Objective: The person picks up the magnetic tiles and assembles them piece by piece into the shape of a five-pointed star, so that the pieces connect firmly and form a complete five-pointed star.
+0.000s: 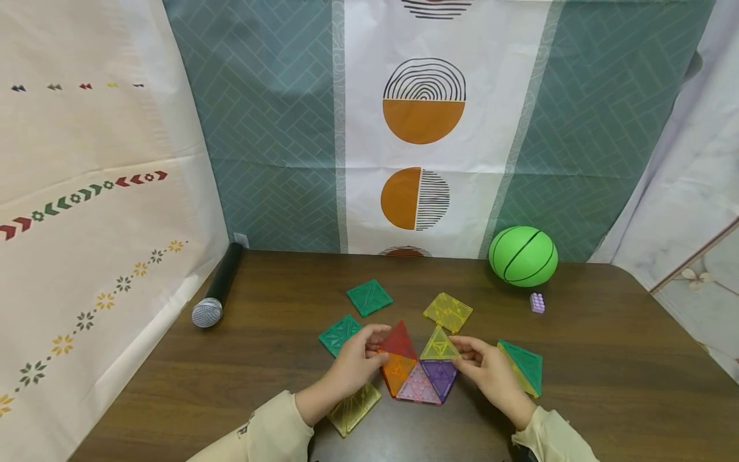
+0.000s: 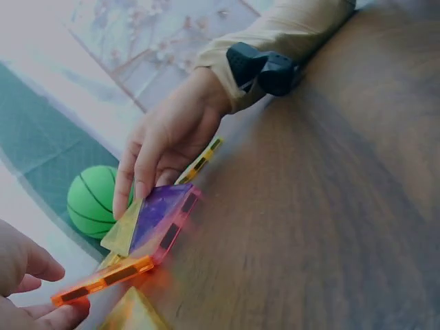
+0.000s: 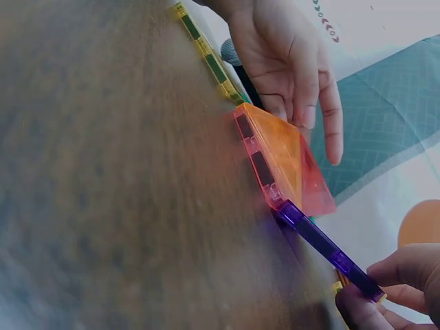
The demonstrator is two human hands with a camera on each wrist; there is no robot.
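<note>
Now both hands flank a fan of five clear triangles near the middle of the wooden table (image 1: pixel 600 333). Round it we go: red triangle (image 1: pixel 399 342) upper left, orange triangle (image 1: pixel 397 372) below it, pink triangle (image 1: pixel 419 386) nearest the person, then purple triangle (image 1: pixel 440 376), and yellow triangle (image 1: pixel 439 345) upper right, with a gap between red and yellow at the top.

On the left side, the left hand (image 1: pixel 356 356) has thumb and fingers apart, the thumb touching the orange edge, the fingers beside the red. Across from it, the right hand (image 1: pixel 491 372) pinches the purple piece at its outer corner, a finger against the yellow too.

Around them, two green tiles (image 1: pixel 369 297) lie beyond the left hand, a yellow square (image 1: pixel 448 312) sits just past the yellow triangle, and a green-and-yellow pair (image 1: pixel 528 366) rests beside the right hand. Further back, there's a green ball (image 1: pixel 523 256), a small lilac brick (image 1: pixel 537 303) in front of it, and a microphone (image 1: pixel 217 287) far left.
</note>
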